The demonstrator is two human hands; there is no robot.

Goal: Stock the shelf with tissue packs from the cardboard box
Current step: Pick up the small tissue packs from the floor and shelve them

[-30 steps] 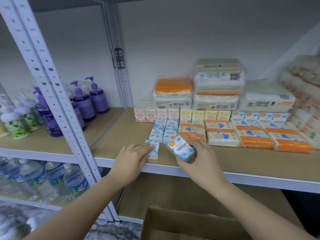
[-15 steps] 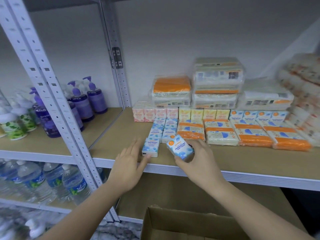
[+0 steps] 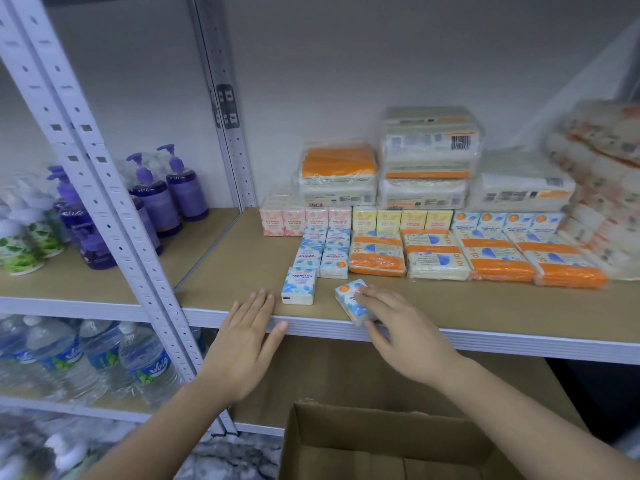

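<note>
Lowered since half a second ago, now lying on the board near the front edge of the tan shelf (image 3: 485,310): small blue-and-white plastic-wrapped tissue pack (image 3: 349,301), long axis running diagonally, orange-dot end pointing away and to the left, near end reaching the shelf lip. Pinching it, right hand (image 3: 405,330): fingers lying over the far long side, thumb pressing the near corner, palm arching over the shelf edge. Pulled back from the neighbouring pack, left hand (image 3: 247,337) now resting flat, fingers straight and together, fingertips on the shelf board, thumb spread along the white metal lip, holding nothing. Standing just beyond and to the right of the left fingertips, apart from them: second blue-and-white mini tissue pack (image 3: 299,285), long axis pointing straight back, at the front of a column of matching packs. Sitting between the two hands, a strip of bare board. Showing below the wrists, partly cut off by the bottom edge: open brown cardboard box (image 3: 381,441), its contents not visible. Blurring at the far right: stacked orange-and-white wrapped bundles (image 3: 602,188), print unreadable. Lettering on the held pack mostly hiding under the fingers.
</note>
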